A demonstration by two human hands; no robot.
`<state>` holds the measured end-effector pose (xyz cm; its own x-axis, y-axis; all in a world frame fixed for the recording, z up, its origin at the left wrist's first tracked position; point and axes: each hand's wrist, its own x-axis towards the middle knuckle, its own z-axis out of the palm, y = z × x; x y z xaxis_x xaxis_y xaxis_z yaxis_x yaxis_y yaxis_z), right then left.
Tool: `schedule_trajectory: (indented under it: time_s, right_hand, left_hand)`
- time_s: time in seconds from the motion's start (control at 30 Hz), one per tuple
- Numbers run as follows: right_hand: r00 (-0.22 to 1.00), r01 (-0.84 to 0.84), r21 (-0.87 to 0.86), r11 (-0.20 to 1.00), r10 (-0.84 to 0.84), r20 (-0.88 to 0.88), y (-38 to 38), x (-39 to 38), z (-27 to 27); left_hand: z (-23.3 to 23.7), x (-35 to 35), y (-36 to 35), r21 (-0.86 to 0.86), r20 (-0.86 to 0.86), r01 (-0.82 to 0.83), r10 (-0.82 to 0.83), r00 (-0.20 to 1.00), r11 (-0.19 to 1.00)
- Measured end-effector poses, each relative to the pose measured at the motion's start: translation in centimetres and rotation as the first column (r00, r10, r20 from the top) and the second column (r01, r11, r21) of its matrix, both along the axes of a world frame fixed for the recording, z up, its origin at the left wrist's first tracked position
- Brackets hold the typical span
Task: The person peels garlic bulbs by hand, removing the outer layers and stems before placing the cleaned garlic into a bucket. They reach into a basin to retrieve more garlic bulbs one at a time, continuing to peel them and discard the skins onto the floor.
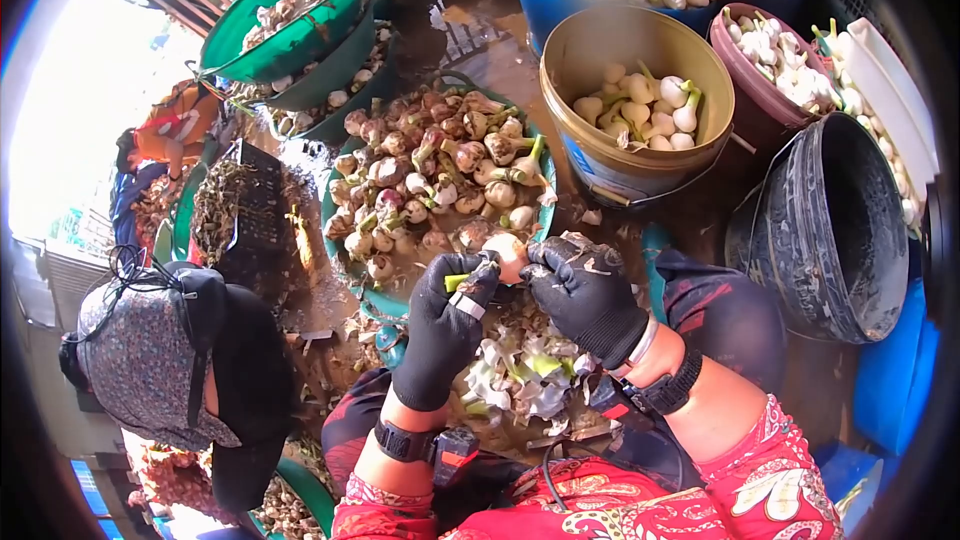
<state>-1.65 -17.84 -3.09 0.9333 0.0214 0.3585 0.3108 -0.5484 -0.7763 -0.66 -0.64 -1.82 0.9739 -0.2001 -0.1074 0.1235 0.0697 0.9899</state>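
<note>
Both of my hands wear black gloves and meet at one pale, brownish bulb (507,257) in front of me. My left hand (447,312) is closed round the bulb's left side, with a short green stem showing between its fingers. On the other side, the fingers of my right hand (583,285) pinch the bulb's skin. Just beyond them stands a green tub (548,202) heaped with dirty, unpeeled bulbs (430,165). Loose peelings (530,370) lie below my hands.
A tan bucket (563,70) holds peeled white bulbs. An empty black bucket (865,230) tilts at right. White bulbs fill a blue tub (540,15) and pink tub (735,45). Green basins (225,55) are upper left. A person in a patterned cap (150,350) sits left; another person (175,135) is beyond.
</note>
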Motion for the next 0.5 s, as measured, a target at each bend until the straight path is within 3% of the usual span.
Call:
schedule_trajectory:
  time_s: [0.13, 0.2, 0.3, 0.37, 0.4, 0.43, 0.5]
  right_hand:
    - [0.997, 0.016, -0.080, 0.997, -0.010, 0.081, 0.3, -0.2, -0.4]
    - [0.994, 0.047, -0.107, 0.993, -0.036, 0.100, 0.4, -0.2, -0.4]
    - [0.991, 0.068, -0.088, 0.994, -0.057, 0.122, 0.2, 0.5, 0.5]
    - [0.999, 0.028, -0.012, 1.000, -0.027, 0.023, -0.8, 1.2, 0.8]
    - [0.983, 0.117, -0.005, 0.993, -0.115, 0.142, -1.4, 2.1, -0.4]
    - [0.983, 0.117, -0.004, 0.993, -0.116, 0.142, -2.0, 2.8, -0.7]
    - [0.947, 0.267, 0.337, 0.903, -0.181, -0.265, -3.1, 3.7, -1.2]
  left_hand:
    - [0.1, -0.4, 0.2, 0.192, 0.084, 0.003, -0.020, 0.996, 0.981]
    - [0.1, -0.5, 0.4, 0.304, 0.214, 0.017, -0.085, 0.973, 0.953]
    - [0.6, -0.8, 0.7, 0.317, 0.243, 0.007, -0.088, 0.966, 0.948]
    - [2.0, -1.3, 0.7, 0.249, 0.172, 0.069, -0.114, 0.978, 0.966]
    - [2.5, -1.5, 0.8, 0.174, 0.102, 0.127, -0.146, 0.984, 0.977]
    - [2.6, -1.6, 0.8, 0.175, 0.101, 0.128, -0.147, 0.984, 0.976]
    - [2.8, -2.0, 0.8, 0.108, 0.112, 0.110, -0.122, 0.986, 0.988]
